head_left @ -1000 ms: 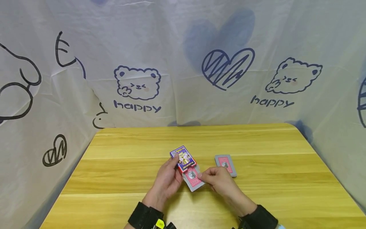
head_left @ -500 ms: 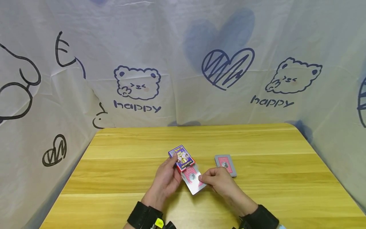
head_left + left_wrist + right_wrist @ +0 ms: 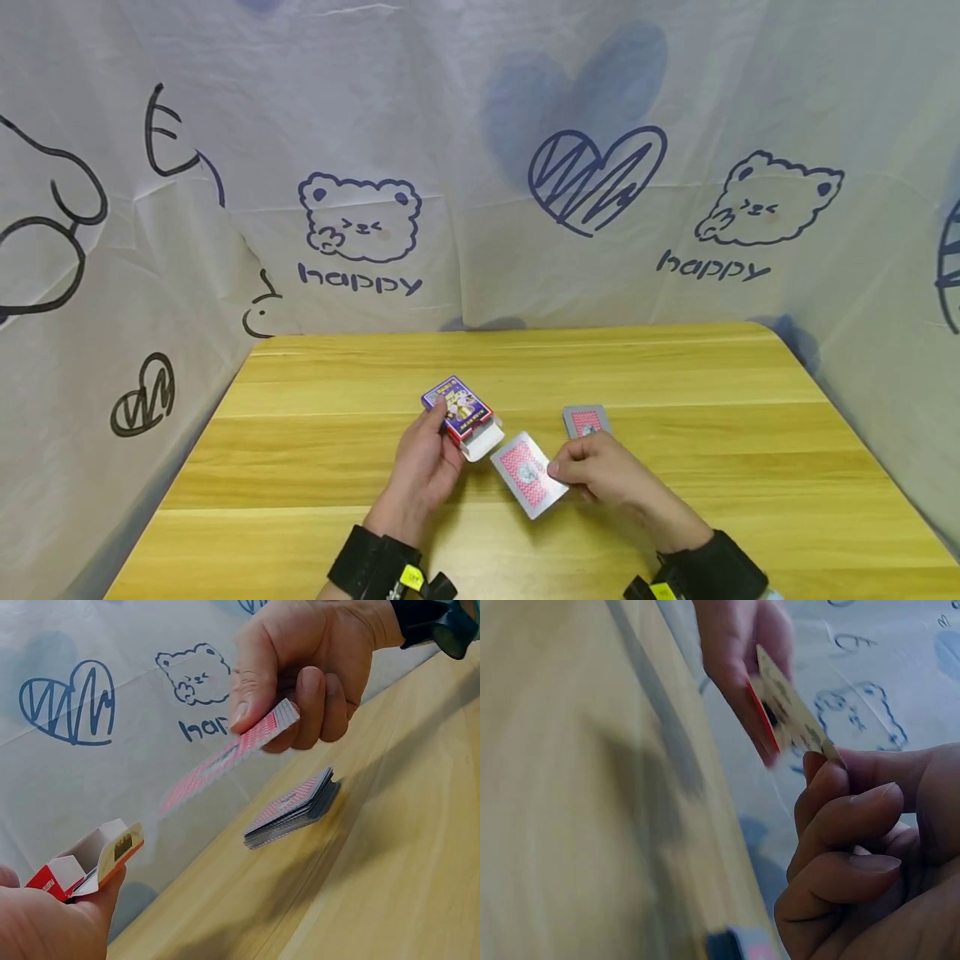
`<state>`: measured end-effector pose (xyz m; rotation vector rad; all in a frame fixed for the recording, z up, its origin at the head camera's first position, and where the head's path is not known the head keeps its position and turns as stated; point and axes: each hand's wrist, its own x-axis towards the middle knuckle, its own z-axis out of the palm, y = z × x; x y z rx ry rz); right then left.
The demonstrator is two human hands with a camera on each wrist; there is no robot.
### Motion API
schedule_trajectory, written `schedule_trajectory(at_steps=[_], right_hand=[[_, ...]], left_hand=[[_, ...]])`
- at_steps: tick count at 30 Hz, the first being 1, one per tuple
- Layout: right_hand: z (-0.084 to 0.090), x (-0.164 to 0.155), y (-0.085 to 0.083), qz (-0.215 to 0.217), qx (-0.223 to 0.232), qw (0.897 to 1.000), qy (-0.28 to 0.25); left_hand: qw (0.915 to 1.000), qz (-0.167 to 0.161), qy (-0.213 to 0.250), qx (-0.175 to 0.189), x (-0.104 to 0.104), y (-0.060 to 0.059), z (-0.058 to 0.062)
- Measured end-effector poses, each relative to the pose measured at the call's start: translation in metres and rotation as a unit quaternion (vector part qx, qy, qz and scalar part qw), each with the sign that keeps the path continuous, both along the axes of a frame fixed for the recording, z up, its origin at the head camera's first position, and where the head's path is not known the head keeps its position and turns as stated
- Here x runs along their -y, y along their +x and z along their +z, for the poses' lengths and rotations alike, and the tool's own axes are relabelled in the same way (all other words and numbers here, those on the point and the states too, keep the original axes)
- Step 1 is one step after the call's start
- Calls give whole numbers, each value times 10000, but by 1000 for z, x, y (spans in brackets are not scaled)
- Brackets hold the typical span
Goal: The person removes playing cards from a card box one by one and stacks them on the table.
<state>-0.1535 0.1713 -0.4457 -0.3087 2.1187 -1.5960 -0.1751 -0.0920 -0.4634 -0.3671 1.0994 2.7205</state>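
My left hand [image 3: 427, 467] grips a purple and red playing card box [image 3: 459, 410], its white end flap [image 3: 482, 440] open and facing right. Between thumb and fingers, my right hand [image 3: 603, 471] pinches a few playing cards [image 3: 527, 475] by one edge, their pink-patterned backs up. These cards are held above the table, apart from the box. Behind the right hand lies a stack of cards [image 3: 587, 419] with the same backs, partly covered in the head view. The left wrist view shows that stack [image 3: 291, 808] as a thick pile on the table.
The wooden table [image 3: 337, 375] reaches back to a white cloth wall [image 3: 465, 167] with drawn bears and hearts. More cloth hangs at the left and right sides. Each wrist wears a black strap [image 3: 375, 560].
The cards in my right hand have come fully out of the box and moved right. My left hand has drawn the box a little to the left and back.
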Motion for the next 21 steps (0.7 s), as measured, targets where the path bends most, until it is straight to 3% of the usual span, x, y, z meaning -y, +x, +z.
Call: schedule_trajectory(at_steps=[5, 11, 21], right_hand=[[2, -26, -12, -640, -214, 9974, 258], [0, -51, -24, -1651, -396, 9806, 984], [-9, -57, -27, -1922, -143, 9717, 1368]], left_hand=[[10000, -27, -5, 35, 2, 0, 2], [9999, -64, 20, 76, 2, -1, 2], [9998, -184, 43, 39, 1, -2, 2]])
